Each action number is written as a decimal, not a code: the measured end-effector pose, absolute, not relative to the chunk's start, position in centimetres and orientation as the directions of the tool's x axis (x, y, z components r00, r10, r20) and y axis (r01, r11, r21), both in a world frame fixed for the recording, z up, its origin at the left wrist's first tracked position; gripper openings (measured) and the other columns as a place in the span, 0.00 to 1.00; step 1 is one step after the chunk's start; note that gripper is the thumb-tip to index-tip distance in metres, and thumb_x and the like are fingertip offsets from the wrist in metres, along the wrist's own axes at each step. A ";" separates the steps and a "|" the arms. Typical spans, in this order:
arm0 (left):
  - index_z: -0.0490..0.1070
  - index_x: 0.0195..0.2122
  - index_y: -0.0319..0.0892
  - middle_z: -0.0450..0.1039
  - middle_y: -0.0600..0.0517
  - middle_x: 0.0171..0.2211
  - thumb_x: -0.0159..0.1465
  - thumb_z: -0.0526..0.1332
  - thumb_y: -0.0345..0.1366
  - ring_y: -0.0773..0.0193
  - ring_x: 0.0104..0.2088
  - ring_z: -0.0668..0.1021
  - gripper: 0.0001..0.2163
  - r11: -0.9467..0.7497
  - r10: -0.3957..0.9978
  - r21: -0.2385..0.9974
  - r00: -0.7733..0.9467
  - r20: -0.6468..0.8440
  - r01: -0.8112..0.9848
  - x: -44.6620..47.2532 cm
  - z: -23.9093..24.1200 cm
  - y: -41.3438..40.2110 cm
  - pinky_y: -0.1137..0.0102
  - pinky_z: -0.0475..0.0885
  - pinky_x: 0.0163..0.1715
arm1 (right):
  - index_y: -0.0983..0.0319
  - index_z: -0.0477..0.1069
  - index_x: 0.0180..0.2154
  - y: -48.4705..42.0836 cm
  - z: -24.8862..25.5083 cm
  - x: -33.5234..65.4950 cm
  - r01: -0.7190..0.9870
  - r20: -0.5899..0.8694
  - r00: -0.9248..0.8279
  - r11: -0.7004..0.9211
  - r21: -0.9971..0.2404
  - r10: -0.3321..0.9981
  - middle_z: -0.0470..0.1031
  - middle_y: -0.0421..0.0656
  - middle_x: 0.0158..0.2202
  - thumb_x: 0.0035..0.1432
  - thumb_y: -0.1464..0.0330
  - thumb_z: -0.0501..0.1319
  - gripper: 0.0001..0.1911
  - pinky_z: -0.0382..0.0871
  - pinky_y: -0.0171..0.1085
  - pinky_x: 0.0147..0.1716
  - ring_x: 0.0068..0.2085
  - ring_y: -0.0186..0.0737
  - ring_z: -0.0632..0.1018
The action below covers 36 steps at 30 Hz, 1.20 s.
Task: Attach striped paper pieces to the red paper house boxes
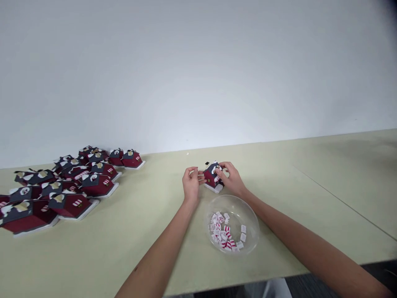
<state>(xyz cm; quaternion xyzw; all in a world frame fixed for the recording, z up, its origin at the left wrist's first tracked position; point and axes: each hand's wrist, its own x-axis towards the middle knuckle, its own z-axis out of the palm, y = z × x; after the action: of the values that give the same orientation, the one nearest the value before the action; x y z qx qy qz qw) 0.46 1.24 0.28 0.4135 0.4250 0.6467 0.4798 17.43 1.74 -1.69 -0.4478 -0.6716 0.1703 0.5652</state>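
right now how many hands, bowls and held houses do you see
hands: 2 (left hand, right hand)
bowl: 1
house held: 1
total: 4

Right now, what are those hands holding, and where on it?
A small red model house. The right hand grips its dark roof and far side, and the left hand touches its near end with the fingertips.

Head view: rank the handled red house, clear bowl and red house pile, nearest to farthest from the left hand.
1. Red house: touching the fingertips of the left hand, on its right.
2. Clear bowl: below and right of that hand.
3. Red house pile: far left.
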 end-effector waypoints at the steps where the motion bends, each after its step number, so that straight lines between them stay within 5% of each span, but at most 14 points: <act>1: 0.67 0.41 0.42 0.75 0.52 0.31 0.59 0.63 0.45 0.67 0.26 0.78 0.15 -0.162 0.976 0.949 -0.183 0.115 -0.272 0.5 0.3 1.2 0.68 0.78 0.29 | 0.58 0.71 0.43 1.7 -1.7 17.6 0.446 0.630 0.046 0.548 -0.708 0.775 0.74 0.47 0.45 0.62 0.51 0.58 0.18 0.70 0.48 0.50 0.48 0.48 0.75; 12: 0.67 0.40 0.41 0.76 0.50 0.30 0.59 0.64 0.42 0.62 0.31 0.80 0.13 -0.264 0.961 0.948 -0.134 0.243 -0.180 1.0 0.7 0.6 0.67 0.79 0.32 | 0.56 0.58 0.64 1.3 -1.1 18.1 0.363 0.582 -0.037 0.554 -0.749 0.812 0.70 0.50 0.58 0.63 0.52 0.58 0.32 0.65 0.50 0.58 0.57 0.51 0.72; 19: 0.68 0.39 0.41 0.74 0.51 0.30 0.56 0.66 0.40 0.61 0.34 0.80 0.13 -0.215 0.974 0.947 -0.122 0.190 -0.239 1.3 0.3 0.7 0.68 0.79 0.30 | 0.56 0.67 0.56 1.1 -0.7 18.3 0.488 0.681 -0.017 0.601 -0.633 0.732 0.72 0.48 0.54 0.62 0.53 0.60 0.24 0.66 0.50 0.56 0.55 0.52 0.72; 28: 0.69 0.38 0.41 0.62 0.60 0.18 0.55 0.68 0.43 0.70 0.20 0.68 0.15 -0.190 0.982 0.954 -0.061 0.180 -0.232 1.5 0.1 0.7 0.74 0.73 0.22 | 0.58 0.65 0.50 0.5 -0.4 18.5 0.433 0.586 0.010 0.525 -0.733 0.810 0.76 0.44 0.42 0.61 0.53 0.61 0.21 0.70 0.41 0.40 0.39 0.44 0.77; 36: 0.71 0.40 0.41 0.73 0.52 0.26 0.56 0.68 0.46 0.63 0.29 0.77 0.17 -0.136 0.988 0.963 0.035 0.149 -0.234 1.8 0.0 0.4 0.69 0.77 0.26 | 0.58 0.67 0.48 0.7 -0.3 18.6 0.409 0.594 -0.019 0.549 -0.729 0.804 0.75 0.42 0.42 0.61 0.56 0.61 0.18 0.68 0.38 0.42 0.40 0.41 0.75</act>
<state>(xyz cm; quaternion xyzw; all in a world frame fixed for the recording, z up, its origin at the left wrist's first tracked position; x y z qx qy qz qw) 1.75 0.37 0.02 0.4859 0.3879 0.5762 0.5304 18.60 0.69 -0.25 -0.4393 -0.6905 0.1808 0.5455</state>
